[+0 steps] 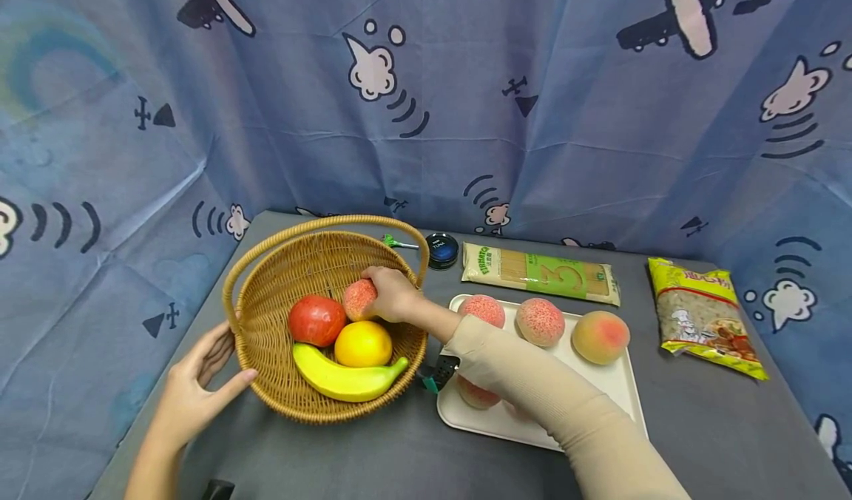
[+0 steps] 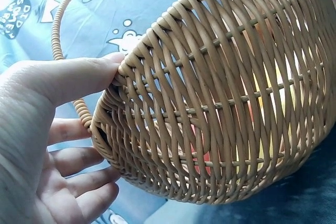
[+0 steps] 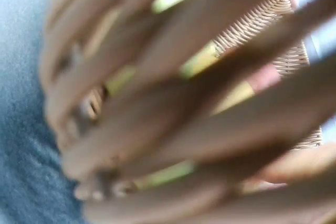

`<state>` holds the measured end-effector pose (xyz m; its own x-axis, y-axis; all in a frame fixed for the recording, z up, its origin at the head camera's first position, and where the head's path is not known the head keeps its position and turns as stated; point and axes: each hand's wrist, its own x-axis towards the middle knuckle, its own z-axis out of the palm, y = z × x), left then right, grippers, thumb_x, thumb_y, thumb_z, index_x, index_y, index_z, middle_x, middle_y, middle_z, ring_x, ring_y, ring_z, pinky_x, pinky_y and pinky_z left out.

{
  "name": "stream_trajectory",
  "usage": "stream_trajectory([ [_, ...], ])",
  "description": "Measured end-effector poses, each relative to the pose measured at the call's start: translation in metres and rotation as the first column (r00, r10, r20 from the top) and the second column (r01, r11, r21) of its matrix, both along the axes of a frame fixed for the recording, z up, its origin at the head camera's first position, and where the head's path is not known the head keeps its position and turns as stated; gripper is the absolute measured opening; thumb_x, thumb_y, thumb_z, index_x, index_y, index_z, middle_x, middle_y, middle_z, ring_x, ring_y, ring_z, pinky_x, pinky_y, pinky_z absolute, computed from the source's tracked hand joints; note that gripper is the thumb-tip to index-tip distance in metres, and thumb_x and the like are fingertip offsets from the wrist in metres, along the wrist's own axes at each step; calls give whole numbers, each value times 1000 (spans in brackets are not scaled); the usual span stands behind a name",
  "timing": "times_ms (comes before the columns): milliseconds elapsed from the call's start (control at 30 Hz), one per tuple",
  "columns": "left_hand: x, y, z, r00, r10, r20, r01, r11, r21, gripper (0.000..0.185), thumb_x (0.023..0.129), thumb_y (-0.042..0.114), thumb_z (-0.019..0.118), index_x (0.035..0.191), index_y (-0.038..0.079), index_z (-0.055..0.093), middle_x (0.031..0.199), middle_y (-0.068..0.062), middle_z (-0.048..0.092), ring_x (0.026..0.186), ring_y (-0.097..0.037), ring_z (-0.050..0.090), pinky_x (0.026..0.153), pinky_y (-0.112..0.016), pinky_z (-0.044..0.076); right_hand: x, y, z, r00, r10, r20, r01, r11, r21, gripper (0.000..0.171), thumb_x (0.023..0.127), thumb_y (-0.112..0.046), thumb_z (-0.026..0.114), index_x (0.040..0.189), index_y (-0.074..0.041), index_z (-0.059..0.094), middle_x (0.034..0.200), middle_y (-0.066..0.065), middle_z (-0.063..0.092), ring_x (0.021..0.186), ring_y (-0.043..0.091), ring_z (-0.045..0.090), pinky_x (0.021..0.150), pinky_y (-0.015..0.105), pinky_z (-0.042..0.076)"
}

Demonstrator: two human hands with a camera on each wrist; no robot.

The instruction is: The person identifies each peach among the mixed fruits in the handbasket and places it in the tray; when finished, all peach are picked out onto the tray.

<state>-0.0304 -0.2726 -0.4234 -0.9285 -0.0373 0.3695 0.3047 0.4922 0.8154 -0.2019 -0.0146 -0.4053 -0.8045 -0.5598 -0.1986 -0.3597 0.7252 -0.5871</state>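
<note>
A wicker basket (image 1: 266, 367) with an arched handle holds a red apple (image 1: 316, 321), a yellow-orange fruit (image 1: 363, 344) and a banana (image 1: 346, 382). My right hand (image 1: 394, 294) reaches over the right rim and grips a speckled pink peach (image 1: 359, 299) beside the apple. On the basket's left side, my left hand (image 1: 193, 382) holds the rim, thumb toward the front and fingers farther back. The left wrist view shows that left hand (image 2: 68, 140) with its thumb tip on the woven edge. Blurred wicker strands cover much of the right wrist view, hiding the right hand's grip.
Right of the basket, a white tray (image 1: 626, 400) carries several peaches (image 1: 541, 322), partly under my right sleeve. Behind stand a tuna can (image 1: 442, 251), a green-tipped utensil (image 1: 399, 243) and a noodle pack (image 1: 542, 272). A yellow food bag (image 1: 705, 315) lies far right.
</note>
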Motion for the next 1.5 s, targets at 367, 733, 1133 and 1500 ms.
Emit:
stream_trajectory([
  [367,2,-1,-2,1000,-6,-27,7,1000,3,73,69,-17,73,136,-8,44,129,23,48,118,10,49,94,-5,43,5,3,7,992,-35,-123,18,991,-136,59,77,-17,79,128,-2,52,125,14,54,112,26,53,100,39,46],
  [733,4,-4,-6,999,-31,-24,32,999,24,73,71,-20,70,137,-10,41,133,19,47,121,9,47,96,-6,43,15,23,23,993,39,-113,-80,917,-391,61,74,-21,81,128,-10,56,127,4,55,115,17,52,97,29,50],
  [1133,5,-5,-10,1000,-24,4,24,998,50,73,73,-21,67,139,-11,38,132,22,46,121,10,46,95,-5,43,62,105,33,1000,-11,19,22,699,-715,66,73,-4,81,133,-7,53,133,8,50,122,18,52,105,25,44],
  [1500,6,-7,-15,999,-9,43,7,998,60,73,75,-20,66,140,-11,35,132,23,44,121,11,45,95,-4,42,102,196,12,975,-223,7,141,593,-792,68,71,15,74,133,6,48,134,14,49,124,10,50,106,18,42],
])
